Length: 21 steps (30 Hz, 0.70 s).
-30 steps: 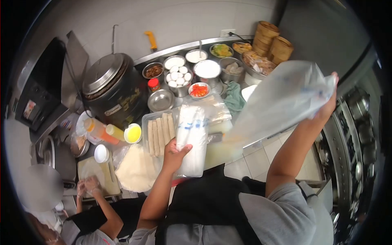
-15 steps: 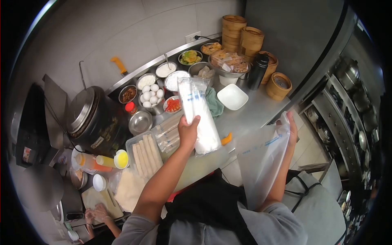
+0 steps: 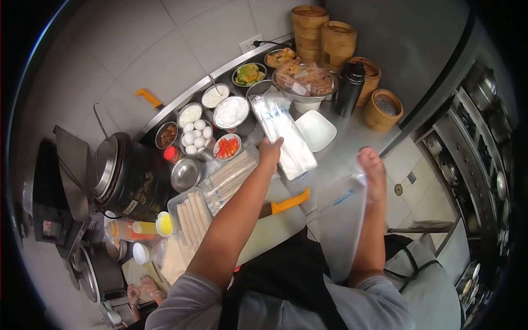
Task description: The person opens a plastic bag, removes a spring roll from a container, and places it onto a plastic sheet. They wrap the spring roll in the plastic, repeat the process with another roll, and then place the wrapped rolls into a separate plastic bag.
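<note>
My left hand point(image 3: 269, 153) grips a clear-wrapped pack of plastic bags point(image 3: 294, 143) by its left edge. The pack is over the steel counter, beside a square white bowl point(image 3: 315, 131). Pinched in my closed right hand point(image 3: 373, 170) is a single translucent plastic bag point(image 3: 341, 225), which hangs down toward my apron. Below my left hand, a knife with an orange handle point(image 3: 290, 202) lies on the cutting board point(image 3: 269, 236). Left of that, a clear tub holds pale rolls point(image 3: 193, 217), with more rolls in a plastic bag point(image 3: 231, 179) beside it.
Bowls of eggs point(image 3: 196, 136), white powder point(image 3: 231, 112) and red pepper strips point(image 3: 226, 147) line the back. Bamboo steamers point(image 3: 383, 110) and a black bottle point(image 3: 350, 91) stand at the right. Another person's gloved hands point(image 3: 144, 289) are at lower left. A large black pot point(image 3: 137, 179) stands left.
My left hand has moved the bag pack away from me and to the right, toward the white bowl, uncovering the knife. My right hand has shifted left with the hanging bag.
</note>
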Available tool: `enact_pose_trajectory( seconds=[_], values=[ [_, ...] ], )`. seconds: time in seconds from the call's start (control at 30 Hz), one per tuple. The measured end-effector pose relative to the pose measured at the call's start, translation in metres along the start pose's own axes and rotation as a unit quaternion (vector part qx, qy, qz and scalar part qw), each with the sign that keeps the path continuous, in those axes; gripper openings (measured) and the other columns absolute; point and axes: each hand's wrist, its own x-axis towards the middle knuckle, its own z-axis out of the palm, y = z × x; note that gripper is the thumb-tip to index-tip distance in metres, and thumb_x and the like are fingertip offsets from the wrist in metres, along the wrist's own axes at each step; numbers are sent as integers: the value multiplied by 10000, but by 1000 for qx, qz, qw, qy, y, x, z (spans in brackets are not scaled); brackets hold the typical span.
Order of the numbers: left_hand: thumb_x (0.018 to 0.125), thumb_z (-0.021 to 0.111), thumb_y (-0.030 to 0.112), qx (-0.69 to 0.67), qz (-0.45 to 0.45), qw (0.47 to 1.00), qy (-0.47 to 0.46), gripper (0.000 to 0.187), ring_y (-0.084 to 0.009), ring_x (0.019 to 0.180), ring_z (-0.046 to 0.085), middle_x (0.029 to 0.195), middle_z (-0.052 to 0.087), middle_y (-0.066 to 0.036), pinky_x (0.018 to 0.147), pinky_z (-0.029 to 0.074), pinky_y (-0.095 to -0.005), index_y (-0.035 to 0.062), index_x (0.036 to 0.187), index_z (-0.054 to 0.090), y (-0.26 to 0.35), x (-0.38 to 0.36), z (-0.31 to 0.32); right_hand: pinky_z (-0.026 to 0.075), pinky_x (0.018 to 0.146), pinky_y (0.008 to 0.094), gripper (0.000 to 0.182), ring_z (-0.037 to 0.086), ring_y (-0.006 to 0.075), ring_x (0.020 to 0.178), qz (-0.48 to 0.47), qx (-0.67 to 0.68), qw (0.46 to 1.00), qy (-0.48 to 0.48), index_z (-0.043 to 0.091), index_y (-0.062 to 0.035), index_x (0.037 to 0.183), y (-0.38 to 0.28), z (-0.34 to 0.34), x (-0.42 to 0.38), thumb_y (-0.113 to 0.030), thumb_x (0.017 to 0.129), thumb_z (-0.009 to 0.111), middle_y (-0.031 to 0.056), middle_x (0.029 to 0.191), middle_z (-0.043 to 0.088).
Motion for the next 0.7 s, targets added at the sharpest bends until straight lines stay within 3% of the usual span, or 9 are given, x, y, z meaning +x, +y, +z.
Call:
enact_pose_trajectory(
  seconds=[0.17, 0.27, 0.33, 0.43, 0.53, 0.6, 0.63, 0.67, 0.7],
  values=[
    [921, 736, 260, 109, -112, 987, -38, 559, -272, 1164, 637, 1297, 638, -193, 981, 494, -381, -52, 1336, 529, 26, -36, -2, 395, 620, 172, 119, 509, 17, 674, 35, -92, 995, -31, 651, -43, 991, 19, 62, 1, -97, 928, 738, -58, 783, 604],
    [960, 675, 424, 80, -5, 994, -72, 697, -236, 1366, 482, 1462, 526, -145, 1134, 364, -380, -28, 1435, 438, 69, -113, -6, 374, 595, 176, 150, 484, 7, 648, 51, -124, 990, -44, 647, -27, 998, 34, 91, 11, -81, 911, 758, -59, 745, 586],
    [944, 719, 389, -295, -96, 896, -317, 634, -216, 1255, 576, 1350, 612, -137, 1072, 432, -376, -31, 1371, 510, 73, -146, -32, 353, 568, 179, 164, 464, 0, 621, 0, -111, 994, 12, 637, -19, 1000, 46, 110, 18, -100, 919, 754, -64, 720, 574],
    [985, 688, 215, -51, 8, 946, -319, 347, -132, 996, 658, 1143, 692, -51, 903, 528, -317, 9, 1258, 625, 87, -178, -64, 369, 583, 176, 148, 481, 4, 630, -19, -132, 991, 10, 627, -30, 1012, 59, 128, 24, -107, 942, 732, -52, 746, 597],
    [963, 722, 204, -39, 19, 979, -199, 263, -60, 899, 641, 1013, 704, 9, 834, 531, -264, 27, 1153, 680, 83, -192, -112, 385, 562, 208, 207, 484, 37, 600, -19, -134, 991, -10, 627, -16, 1026, 88, 129, 24, -159, 933, 744, -36, 695, 575],
    [950, 740, 215, -86, 32, 988, -122, 242, -64, 868, 642, 977, 708, 13, 794, 525, -258, 37, 1107, 694, 89, -208, -156, 442, 618, 228, 265, 555, 54, 694, -15, -390, 910, -136, 642, -56, 1064, 115, 101, 22, -226, 912, 778, -38, 742, 605],
    [946, 746, 224, -81, 54, 992, -81, 254, -62, 861, 639, 974, 707, 14, 789, 520, -256, 38, 1111, 694, 88, -215, -178, 510, 697, 330, 388, 614, 203, 734, 15, -501, 837, -220, 640, -48, 1095, 110, 97, 9, -273, 837, 822, 67, 799, 625],
    [942, 752, 233, -75, 72, 994, -39, 266, -60, 855, 636, 970, 706, 15, 784, 515, -254, 40, 1114, 693, 86, -223, -201, 510, 697, 330, 388, 614, 203, 734, 18, -504, 834, -225, 640, -48, 1095, 118, 81, 1, -273, 837, 822, 67, 799, 625],
    [945, 749, 234, -70, 80, 994, -7, 267, -60, 853, 633, 975, 705, 16, 791, 510, -252, 42, 1122, 693, 84, -230, -221, 513, 761, 364, 402, 627, 252, 826, -33, -579, 743, -335, 644, -55, 1098, 136, 59, -3, -274, 816, 829, 103, 883, 630]
  ],
)
